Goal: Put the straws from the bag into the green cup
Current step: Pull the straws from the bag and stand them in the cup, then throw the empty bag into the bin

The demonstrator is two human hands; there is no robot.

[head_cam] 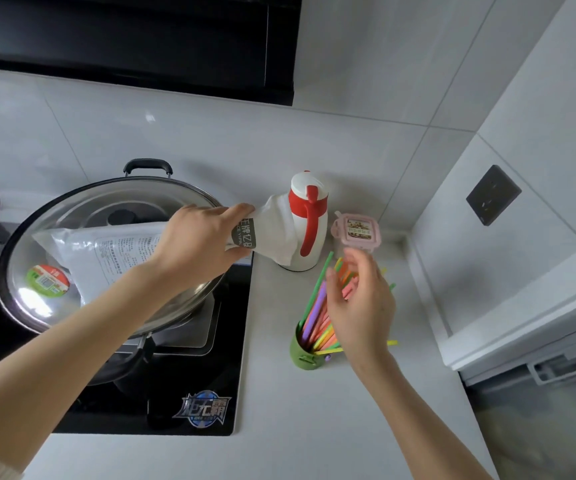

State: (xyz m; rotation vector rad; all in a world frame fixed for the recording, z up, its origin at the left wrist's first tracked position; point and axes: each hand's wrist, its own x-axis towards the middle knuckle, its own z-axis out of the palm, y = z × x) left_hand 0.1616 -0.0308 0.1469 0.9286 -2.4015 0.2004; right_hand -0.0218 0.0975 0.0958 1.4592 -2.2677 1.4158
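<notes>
My left hand (199,240) grips a white plastic bag (113,251) near its mouth, holding it level above the wok lid. A green cup (302,353) stands on the counter to the right of the stove. Several coloured straws (317,313) lean out of it, fanning up and to the right. My right hand (359,306) hovers over those straws with fingers spread, touching or nearly touching them; it covers their upper ends. I cannot tell what is inside the bag.
A wok with a glass lid (106,251) sits on the black stove (189,382). A white and red thermos (305,223) and a small pink-lidded box (357,232) stand behind the cup. A wall corner and socket (492,195) are on the right.
</notes>
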